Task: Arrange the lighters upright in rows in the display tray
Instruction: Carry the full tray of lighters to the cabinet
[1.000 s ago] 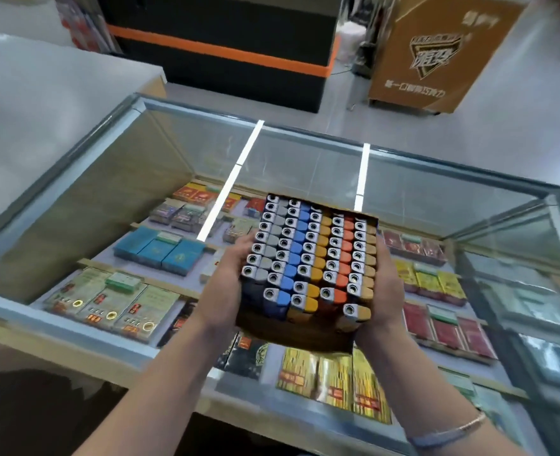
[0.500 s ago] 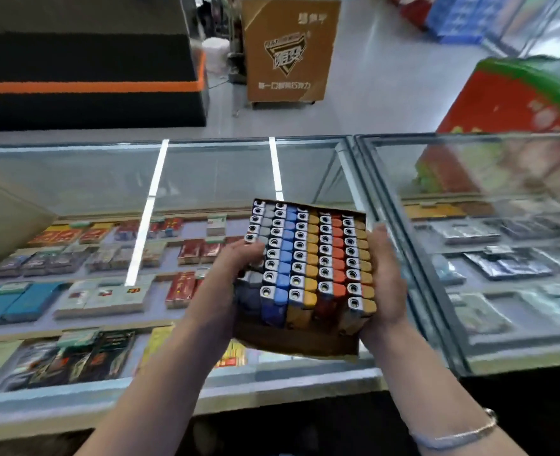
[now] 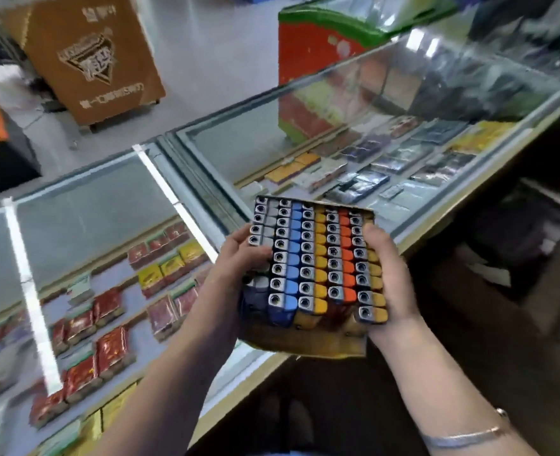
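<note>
Left hand (image 3: 239, 258) gripped the left edge of the tray (image 3: 305, 340), thumb curled over the grey lighters. Right hand (image 3: 387, 278) gripped the right edge, thumb lying on the yellow row. Tray was held in the air above the near edge of the glass counter (image 3: 107, 199). Lighters (image 3: 311, 255) stood upright in colour rows, filling it. Packets (image 3: 110, 350) lay under the glass. A bracelet (image 3: 463, 437) circled the right wrist.

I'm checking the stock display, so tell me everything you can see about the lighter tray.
The display tray looks like worn brown cardboard, shallow and roughly square. Lighters stand upright in colour rows: grey, blue, yellow, orange, yellow. The left hand and right hand grip its sides, holding it tilted above the glass counter.
</note>
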`<state>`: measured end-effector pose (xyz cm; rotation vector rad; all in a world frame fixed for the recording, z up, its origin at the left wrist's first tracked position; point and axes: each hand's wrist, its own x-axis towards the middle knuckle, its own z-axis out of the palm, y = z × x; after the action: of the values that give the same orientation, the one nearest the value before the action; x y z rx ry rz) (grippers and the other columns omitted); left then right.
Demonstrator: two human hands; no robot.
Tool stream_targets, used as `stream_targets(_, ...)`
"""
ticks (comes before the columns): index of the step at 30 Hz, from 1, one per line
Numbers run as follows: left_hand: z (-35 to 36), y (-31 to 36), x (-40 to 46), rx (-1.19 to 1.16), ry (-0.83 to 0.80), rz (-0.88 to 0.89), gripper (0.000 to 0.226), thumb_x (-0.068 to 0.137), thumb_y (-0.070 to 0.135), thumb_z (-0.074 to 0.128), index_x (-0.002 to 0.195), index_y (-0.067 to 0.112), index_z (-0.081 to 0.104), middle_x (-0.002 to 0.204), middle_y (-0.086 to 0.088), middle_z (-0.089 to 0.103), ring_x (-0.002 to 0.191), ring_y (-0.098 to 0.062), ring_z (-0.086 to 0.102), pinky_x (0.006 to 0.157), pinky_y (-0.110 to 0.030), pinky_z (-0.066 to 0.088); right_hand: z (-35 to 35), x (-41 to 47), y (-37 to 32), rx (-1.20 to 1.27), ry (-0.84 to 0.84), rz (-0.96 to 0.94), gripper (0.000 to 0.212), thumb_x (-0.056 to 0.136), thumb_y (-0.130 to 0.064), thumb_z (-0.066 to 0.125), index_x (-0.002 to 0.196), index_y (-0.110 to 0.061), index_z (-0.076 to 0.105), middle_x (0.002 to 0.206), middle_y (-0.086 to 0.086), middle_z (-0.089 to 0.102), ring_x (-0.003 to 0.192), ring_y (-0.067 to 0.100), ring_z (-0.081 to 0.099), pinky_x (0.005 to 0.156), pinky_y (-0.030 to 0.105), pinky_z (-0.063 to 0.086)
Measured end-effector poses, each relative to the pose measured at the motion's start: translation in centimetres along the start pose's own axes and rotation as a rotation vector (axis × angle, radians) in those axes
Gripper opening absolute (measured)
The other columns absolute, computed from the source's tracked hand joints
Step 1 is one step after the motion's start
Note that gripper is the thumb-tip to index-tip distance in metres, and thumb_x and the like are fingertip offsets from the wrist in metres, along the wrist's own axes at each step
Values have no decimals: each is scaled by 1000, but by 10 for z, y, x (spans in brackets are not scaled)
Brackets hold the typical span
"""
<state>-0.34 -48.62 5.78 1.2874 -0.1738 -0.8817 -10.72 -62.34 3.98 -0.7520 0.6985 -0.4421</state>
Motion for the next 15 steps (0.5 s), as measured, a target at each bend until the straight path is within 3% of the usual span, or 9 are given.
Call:
stream_targets(2, 18, 0, 16, 61, -118, -25, 60, 64, 17, 59, 123, 8, 49, 84, -4, 73, 61, -10, 68, 49, -17, 50, -15, -6, -6, 65, 103, -59, 75, 66, -44, 71, 129, -8, 50, 122, 22, 59, 108, 37, 60, 91, 54, 49)
stream_targets(3, 25, 0, 21, 87, -188, -37, 57, 70, 13, 60, 125, 7, 48, 97, -11, 71, 60, -8, 67, 49, -15, 49, -24, -9, -8, 110, 153, -92, 73, 69, -43, 69, 130, -8, 48, 124, 22, 58, 110, 37, 59, 93, 56, 47)
stream_targets(5, 44, -4, 32, 124, -280, -91, 53, 73, 11, 60, 125, 14, 48, 112, -16, 66, 71, -12, 69, 55, -18, 51, -39, -17, -11, 177, 248, -167, 71, 73, -42, 65, 131, -6, 46, 127, 22, 55, 113, 37, 58, 96, 58, 44)
stream_targets(7, 59, -10, 35, 128, -385, -133, 55, 65, 17, 62, 119, 21, 52, 107, -9, 69, 84, -24, 68, 59, -29, 54, -53, -26, -14, 210, 331, -246, 73, 75, -42, 63, 132, -2, 42, 129, 24, 53, 114, 38, 56, 97, 59, 42)
stream_targets(11, 97, -26, 44, 163, -537, -200, 50, 65, 20, 61, 114, 24, 54, 101, -6, 70, 80, -25, 67, 57, -36, 54, -82, -46, -24, 277, 465, -344, 79, 75, -42, 63, 134, 4, 37, 132, 27, 48, 118, 40, 53, 98, 60, 41)
stream_targets(15, 141, -53, 49, 194, -611, -254, 50, 67, 24, 57, 117, 25, 53, 109, -6, 68, 89, -25, 67, 63, -39, 52, -125, -60, -38, 231, 482, -391, 67, 76, -47, 61, 120, 3, 55, 125, 29, 54, 113, 40, 56, 92, 55, 48)
